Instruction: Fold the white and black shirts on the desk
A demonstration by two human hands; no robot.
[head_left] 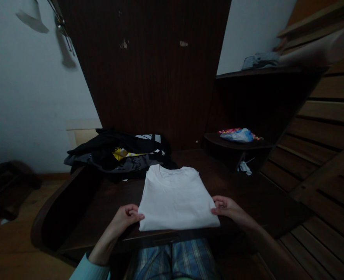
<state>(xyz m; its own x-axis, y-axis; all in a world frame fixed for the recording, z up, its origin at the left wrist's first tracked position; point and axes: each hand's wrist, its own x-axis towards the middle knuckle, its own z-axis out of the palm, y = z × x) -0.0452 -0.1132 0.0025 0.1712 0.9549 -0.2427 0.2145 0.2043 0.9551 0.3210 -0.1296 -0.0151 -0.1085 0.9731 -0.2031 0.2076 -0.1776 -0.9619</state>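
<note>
A white T-shirt [174, 200], folded into a rough rectangle, lies flat on a dark wooden bench top [107, 198], its round neckline at the far side. My left hand [127, 216] pinches the shirt's left edge near the front corner, thumb on top and fingers curled. On the opposite edge, my right hand [226, 207] has the side of the fabric between thumb and fingers. The fingertips under the cloth are partly hidden. Just beyond the shirt, to the left, is a heap of dark clothes [122, 149] with yellow and white patches.
A curved side panel [52, 206] rises at the bench's left end. At the right, a small corner shelf [221, 140] bears a plastic bag [237, 135]; crumpled white paper [244, 168] lies below it. A slatted wooden frame [311, 136] stands far right. A wall lamp [32, 15] hangs upper left.
</note>
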